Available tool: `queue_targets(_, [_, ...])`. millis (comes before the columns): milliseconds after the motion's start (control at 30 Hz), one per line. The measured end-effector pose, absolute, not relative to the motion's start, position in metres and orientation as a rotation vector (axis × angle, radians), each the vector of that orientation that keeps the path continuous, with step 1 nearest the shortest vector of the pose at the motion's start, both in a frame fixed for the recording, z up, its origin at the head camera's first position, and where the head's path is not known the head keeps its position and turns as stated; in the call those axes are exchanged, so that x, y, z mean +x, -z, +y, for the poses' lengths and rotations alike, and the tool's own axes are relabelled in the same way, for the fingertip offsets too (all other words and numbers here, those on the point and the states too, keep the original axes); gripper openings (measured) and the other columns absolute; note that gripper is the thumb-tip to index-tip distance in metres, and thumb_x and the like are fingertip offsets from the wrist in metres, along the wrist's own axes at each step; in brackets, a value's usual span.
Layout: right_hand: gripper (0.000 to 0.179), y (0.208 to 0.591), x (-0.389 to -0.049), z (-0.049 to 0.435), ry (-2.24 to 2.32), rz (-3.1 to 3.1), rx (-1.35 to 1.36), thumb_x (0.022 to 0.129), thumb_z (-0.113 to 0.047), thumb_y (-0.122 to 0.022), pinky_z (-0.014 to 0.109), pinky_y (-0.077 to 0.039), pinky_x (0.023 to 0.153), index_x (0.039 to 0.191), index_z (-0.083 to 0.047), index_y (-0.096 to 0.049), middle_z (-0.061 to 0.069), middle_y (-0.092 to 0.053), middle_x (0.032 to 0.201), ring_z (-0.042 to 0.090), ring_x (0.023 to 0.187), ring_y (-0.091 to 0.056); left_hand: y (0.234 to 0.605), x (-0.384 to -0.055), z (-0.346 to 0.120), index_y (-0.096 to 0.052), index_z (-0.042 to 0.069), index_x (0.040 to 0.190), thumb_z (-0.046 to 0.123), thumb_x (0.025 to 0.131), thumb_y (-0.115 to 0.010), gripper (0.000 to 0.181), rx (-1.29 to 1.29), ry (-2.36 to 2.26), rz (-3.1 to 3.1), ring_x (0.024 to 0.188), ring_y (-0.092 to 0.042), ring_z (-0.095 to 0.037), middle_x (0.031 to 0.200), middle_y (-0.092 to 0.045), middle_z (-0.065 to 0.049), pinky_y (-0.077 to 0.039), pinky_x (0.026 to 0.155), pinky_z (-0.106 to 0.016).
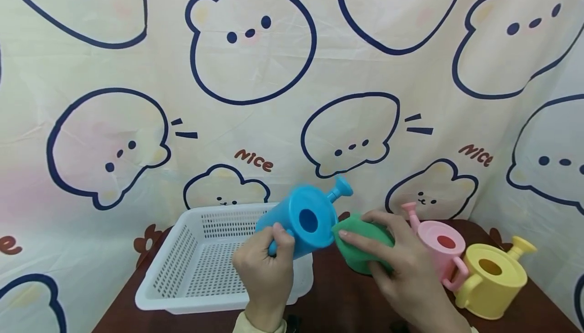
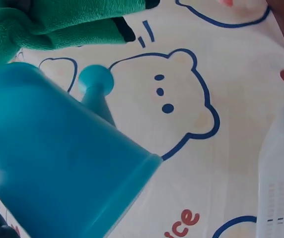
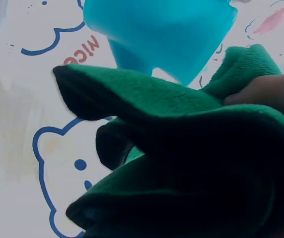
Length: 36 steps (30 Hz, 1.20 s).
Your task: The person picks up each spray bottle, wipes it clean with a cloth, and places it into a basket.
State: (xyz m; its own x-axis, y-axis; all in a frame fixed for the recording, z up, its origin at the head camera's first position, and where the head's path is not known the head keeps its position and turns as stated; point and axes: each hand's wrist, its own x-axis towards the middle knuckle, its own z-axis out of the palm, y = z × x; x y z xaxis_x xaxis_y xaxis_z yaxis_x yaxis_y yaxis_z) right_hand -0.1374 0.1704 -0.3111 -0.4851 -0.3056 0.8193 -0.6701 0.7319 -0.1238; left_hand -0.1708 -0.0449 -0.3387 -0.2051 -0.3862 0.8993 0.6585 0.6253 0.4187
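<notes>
My left hand (image 1: 266, 267) grips the handle of a blue watering can (image 1: 292, 216), which is tilted with its round opening facing me and its spout pointing up to the right. A folded green cloth (image 1: 360, 244) is pinched in my right hand (image 1: 406, 262), close against the can's right side. In the left wrist view the blue can (image 2: 67, 153) fills the lower left, with the green cloth (image 2: 72, 25) above it. The right wrist view has the cloth's loose folds (image 3: 167, 96) hanging below the can (image 3: 162, 29); whether they touch cannot be told there.
A white perforated basket (image 1: 196, 300) stands on the dark brown table (image 1: 328, 302), left of and behind my left hand. On the right are a pink watering can (image 1: 438, 247) and a yellow watering can (image 1: 497, 282). A cartoon-printed curtain (image 1: 255, 130) hangs behind the table.
</notes>
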Motion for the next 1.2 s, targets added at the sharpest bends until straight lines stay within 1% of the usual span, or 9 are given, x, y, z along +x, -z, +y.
queue_targets(67, [0.083,0.312,-0.139,0.169,-0.508,-2.099,0.763,0.06,0.01,-0.093,0.052,-0.064,0.08,0.124,-0.04,-0.076,0.005,-0.065,0.128,0.024,0.115,-0.062,0.34,-0.171,-0.044,-0.047,0.014,0.052,0.01,0.088,-0.063,0.039,-0.259,0.921,-1.513,0.042,-0.033,0.0,0.044,-0.043,0.002,-0.035,0.042,-0.015])
queue_targets(167, [0.082,0.314,-0.141,0.168,-0.486,-2.12,0.774,0.063,0.008,-0.093,0.053,-0.064,0.081,0.125,-0.041,-0.075,0.005,-0.065,0.127,0.024,0.115,-0.062,0.34,-0.171,-0.043,-0.045,0.014,0.052,0.01,0.087,-0.063,0.04,-0.292,0.882,-1.528,0.041,-0.031,-0.001,0.044,-0.04,0.003,-0.032,0.042,-0.013])
queue_targets(233, [0.081,0.315,-0.143,0.168,-0.489,-2.134,0.766,0.063,0.008,-0.093,0.057,-0.062,0.083,0.125,-0.042,-0.075,0.006,-0.066,0.126,0.026,0.116,-0.062,0.339,-0.17,-0.043,-0.044,0.014,0.052,0.01,0.086,-0.063,0.039,-0.307,0.867,-1.536,0.041,-0.03,-0.001,0.044,-0.04,0.003,-0.031,0.041,-0.013])
queue_targets(433, [0.079,0.316,-0.147,0.17,-0.511,-2.162,0.741,0.065,0.011,-0.091,0.061,-0.061,0.085,0.124,-0.04,-0.076,0.008,-0.066,0.126,0.03,0.117,-0.062,0.338,-0.168,-0.041,-0.047,0.015,0.051,0.005,0.081,-0.065,0.036,-0.352,0.895,-1.553,0.039,-0.034,-0.003,0.044,-0.044,0.002,-0.033,0.041,-0.013])
queue_targets(667, [0.078,0.317,-0.15,0.17,-0.533,-2.183,0.692,0.065,0.011,-0.092,0.059,-0.062,0.084,0.124,-0.038,-0.077,0.008,-0.066,0.128,0.032,0.119,-0.061,0.338,-0.168,-0.041,-0.048,0.016,0.051,0.002,0.078,-0.068,0.036,-0.472,0.903,-1.592,0.038,-0.035,-0.003,0.044,-0.045,0.003,-0.033,0.043,-0.01])
queue_targets(767, [0.078,0.317,-0.151,0.17,-0.536,-2.194,0.663,0.064,0.011,-0.093,0.057,-0.063,0.083,0.124,-0.037,-0.077,0.008,-0.066,0.128,0.031,0.12,-0.06,0.338,-0.167,-0.04,-0.048,0.016,0.051,0.003,0.079,-0.067,0.036,-0.497,0.895,-1.635,0.038,-0.036,-0.002,0.044,-0.046,0.004,-0.034,0.043,-0.009])
queue_targets(867, [0.078,0.317,-0.15,0.171,-0.544,-2.205,0.649,0.064,0.012,-0.093,0.059,-0.062,0.083,0.124,-0.036,-0.077,0.01,-0.066,0.128,0.033,0.12,-0.061,0.338,-0.166,-0.039,-0.049,0.016,0.051,0.004,0.08,-0.067,0.036,-0.522,0.877,-1.668,0.038,-0.037,-0.001,0.044,-0.047,0.005,-0.034,0.044,-0.007])
queue_targets(1067, [0.08,0.315,-0.149,0.172,-0.554,-2.231,0.619,0.066,0.015,-0.09,0.062,-0.061,0.086,0.126,-0.035,-0.076,0.01,-0.066,0.128,0.035,0.117,-0.063,0.338,-0.165,-0.037,-0.046,0.018,0.05,0.005,0.077,-0.069,0.038,-0.622,0.828,-1.681,0.038,-0.035,0.0,0.044,-0.047,0.007,-0.028,0.046,-0.004])
queue_targets(1200, [0.079,0.315,-0.148,0.171,-0.569,-2.233,0.597,0.068,0.016,-0.089,0.062,-0.061,0.086,0.128,-0.033,-0.076,0.01,-0.065,0.127,0.034,0.115,-0.063,0.338,-0.165,-0.035,-0.044,0.018,0.05,0.005,0.078,-0.069,0.04,-0.658,0.835,-1.73,0.038,-0.033,0.001,0.043,-0.045,0.007,-0.023,0.047,-0.003])
